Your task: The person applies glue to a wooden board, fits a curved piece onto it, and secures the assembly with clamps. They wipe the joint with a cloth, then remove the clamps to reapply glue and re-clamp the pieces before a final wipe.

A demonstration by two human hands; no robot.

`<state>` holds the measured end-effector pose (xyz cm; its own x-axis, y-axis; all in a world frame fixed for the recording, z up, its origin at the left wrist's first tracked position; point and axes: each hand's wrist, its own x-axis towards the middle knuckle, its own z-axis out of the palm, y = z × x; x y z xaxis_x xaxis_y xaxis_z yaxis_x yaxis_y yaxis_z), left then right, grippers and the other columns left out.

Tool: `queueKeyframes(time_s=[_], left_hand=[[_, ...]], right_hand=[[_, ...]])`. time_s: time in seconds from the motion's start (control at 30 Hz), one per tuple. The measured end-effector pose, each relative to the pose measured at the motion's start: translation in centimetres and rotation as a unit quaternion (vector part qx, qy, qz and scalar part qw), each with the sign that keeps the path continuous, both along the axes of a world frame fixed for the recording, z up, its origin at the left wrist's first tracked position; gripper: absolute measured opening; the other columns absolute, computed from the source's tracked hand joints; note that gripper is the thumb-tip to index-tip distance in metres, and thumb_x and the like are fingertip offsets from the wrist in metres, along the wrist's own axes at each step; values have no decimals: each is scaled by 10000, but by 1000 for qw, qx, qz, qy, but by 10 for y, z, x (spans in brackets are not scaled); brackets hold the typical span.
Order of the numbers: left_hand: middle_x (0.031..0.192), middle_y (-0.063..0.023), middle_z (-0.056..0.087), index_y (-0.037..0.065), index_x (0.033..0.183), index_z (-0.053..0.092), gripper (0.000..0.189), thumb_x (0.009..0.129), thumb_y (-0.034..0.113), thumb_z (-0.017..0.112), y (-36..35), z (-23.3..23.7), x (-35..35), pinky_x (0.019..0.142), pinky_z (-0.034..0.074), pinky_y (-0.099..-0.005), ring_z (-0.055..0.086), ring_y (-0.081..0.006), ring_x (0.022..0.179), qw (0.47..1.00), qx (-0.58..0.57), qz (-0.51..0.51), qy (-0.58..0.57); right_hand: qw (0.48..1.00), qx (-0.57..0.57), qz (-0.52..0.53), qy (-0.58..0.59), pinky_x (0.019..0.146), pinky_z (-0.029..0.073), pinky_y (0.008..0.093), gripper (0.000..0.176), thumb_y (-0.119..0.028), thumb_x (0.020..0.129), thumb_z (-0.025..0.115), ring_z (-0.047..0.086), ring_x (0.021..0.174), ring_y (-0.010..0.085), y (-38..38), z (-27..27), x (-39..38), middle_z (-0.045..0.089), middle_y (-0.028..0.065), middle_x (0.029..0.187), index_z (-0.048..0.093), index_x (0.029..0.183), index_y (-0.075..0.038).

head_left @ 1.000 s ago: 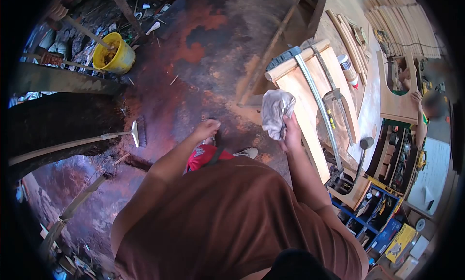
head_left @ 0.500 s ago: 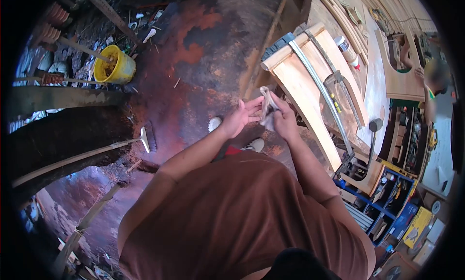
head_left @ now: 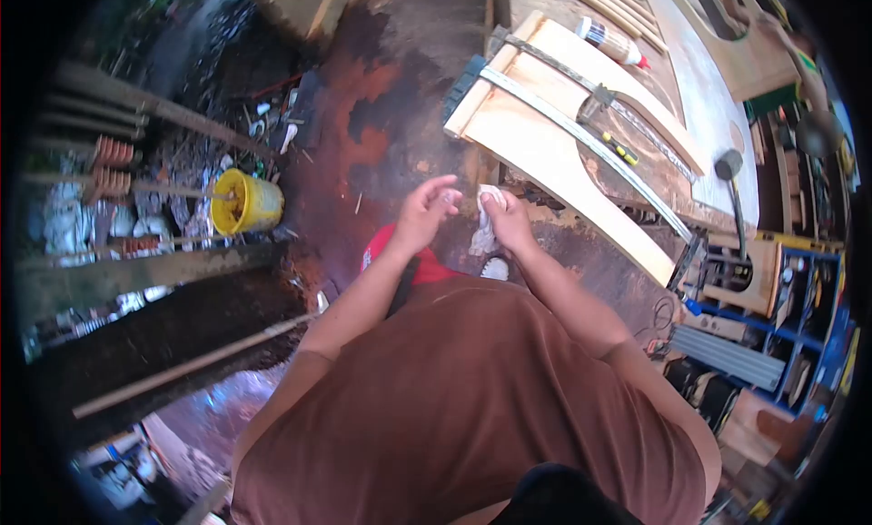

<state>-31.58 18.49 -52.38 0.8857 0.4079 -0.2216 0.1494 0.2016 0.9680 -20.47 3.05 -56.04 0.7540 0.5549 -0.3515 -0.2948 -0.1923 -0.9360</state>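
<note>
My right hand (head_left: 510, 225) grips a crumpled whitish rag (head_left: 481, 238), which hangs down from between thumb and fingers. Apart from it, a short way to the left, my left hand (head_left: 423, 218) is raised with its fingers loosely curled and spread, holding nothing. To the right of both hands lies a curved wooden panel (head_left: 531, 153) on the workbench. A long bar clamp (head_left: 581, 134) runs across the panel, and a second dark clamp (head_left: 597, 102) crosses behind it.
A glue bottle (head_left: 610, 42) and a black mallet (head_left: 729, 166) lie on the bench. At left stands a yellow bucket (head_left: 247, 203) near a long wooden handle (head_left: 195, 366). Blue tool shelving (head_left: 808, 316) is at right. Another person's arm (head_left: 790, 48) shows at upper right.
My left hand has drawn away from the rag and my hands are farther apart. The view has shifted, and more red cloth shows below my left hand.
</note>
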Motion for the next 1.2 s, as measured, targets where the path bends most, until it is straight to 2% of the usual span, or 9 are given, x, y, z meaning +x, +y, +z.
queueKeyframes(time_s=[0.23,0.5,0.57,0.67,0.8,0.9,0.97,1.03,1.2], left_hand=[[1041,-99,665,5,1211,574,320,936,168,590,115,42,101,820,501,-291,635,-166,895,971,152,-98,-156],[1034,-124,626,64,1094,626,293,823,170,655,132,56,205,894,447,-418,571,-328,1021,788,399,-331,-333],[1101,-117,619,76,1096,620,280,836,174,651,123,45,228,964,411,-405,547,-309,1100,720,458,-365,-372],[1110,-104,611,87,1091,615,267,835,159,642,111,31,239,968,405,-411,535,-302,1108,694,480,-380,-378],[1086,-110,616,75,1062,617,237,833,138,625,109,21,245,949,414,-421,546,-311,1074,680,489,-385,-388],[1081,-111,614,78,1056,616,228,833,129,614,110,16,242,954,409,-429,543,-312,1078,678,470,-406,-394],[1097,-111,609,79,1069,613,242,833,132,615,110,18,244,957,407,-427,537,-314,1091,680,466,-403,-398],[1146,-101,594,98,1087,611,272,822,154,633,114,20,250,969,395,-439,524,-308,1122,685,449,-419,-393],[1273,-83,537,152,1142,606,337,819,231,658,123,27,286,1042,315,-529,459,-296,1235,520,529,-510,-436]], right_hand=[[961,35,-257,92,496,451,285,170,-176,906,632,568,560,124,87,-19,21,620,40,702,641,874,-9],[882,91,-446,121,524,419,281,194,-151,918,614,524,579,91,128,12,5,601,-2,683,651,775,-26],[865,24,-498,58,574,462,338,190,-180,899,621,593,610,166,137,9,5,646,54,701,668,820,-14],[880,-273,-385,-53,727,495,438,206,-261,839,647,655,774,337,138,42,-3,668,165,808,687,936,-84],[847,-303,-411,-148,747,500,421,210,-259,844,637,654,820,324,138,44,-16,671,158,853,691,966,-97],[832,-99,-448,-312,760,503,373,241,-212,842,648,649,839,292,134,54,-35,664,137,867,684,1031,-66],[816,-87,-487,-300,768,507,345,260,-168,842,643,657,833,252,138,50,-42,677,128,869,672,1060,-29],[815,-108,-560,-101,777,513,333,259,-141,842,622,667,846,218,152,20,-46,694,131,904,665,1063,-13],[752,-86,-649,-71,764,517,312,235,-109,838,607,667,848,178,219,7,-31,701,124,910,661,1043,-5]])
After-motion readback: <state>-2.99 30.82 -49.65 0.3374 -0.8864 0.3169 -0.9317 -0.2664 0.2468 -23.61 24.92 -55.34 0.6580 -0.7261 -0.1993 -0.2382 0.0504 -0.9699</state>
